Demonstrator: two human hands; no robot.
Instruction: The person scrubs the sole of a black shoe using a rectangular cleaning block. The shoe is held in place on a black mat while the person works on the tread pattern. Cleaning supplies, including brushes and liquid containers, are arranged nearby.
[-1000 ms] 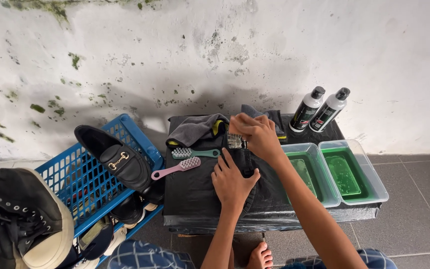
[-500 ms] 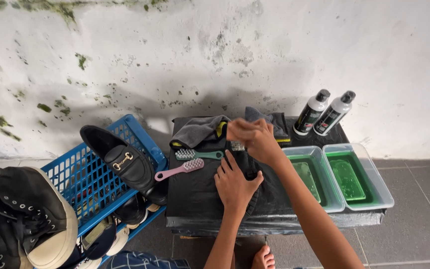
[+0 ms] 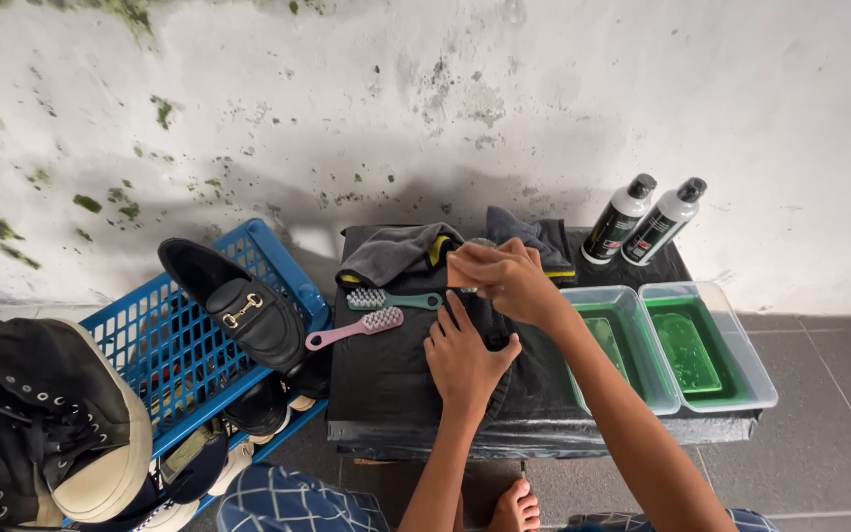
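Both hands have barely shifted, working mid-table near its back edge.
Left hand (image 3: pixel 465 360) presses flat on the dark item (image 3: pixel 492 330); right hand (image 3: pixel 504 279) is closed on a brush (image 3: pixel 465 286). Best: firm pinning, short strokes.

Head view, steeply down, near table (image 3: pixel 386 394)

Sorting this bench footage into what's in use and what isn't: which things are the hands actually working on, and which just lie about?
In hand:
- left hand pressing the black item on the black cloth
- right hand over it; what it grips is hidden

Lying about:
- two brushes
- two bottles
- two green trays
- folded cloths
- blue crate
- black loafer
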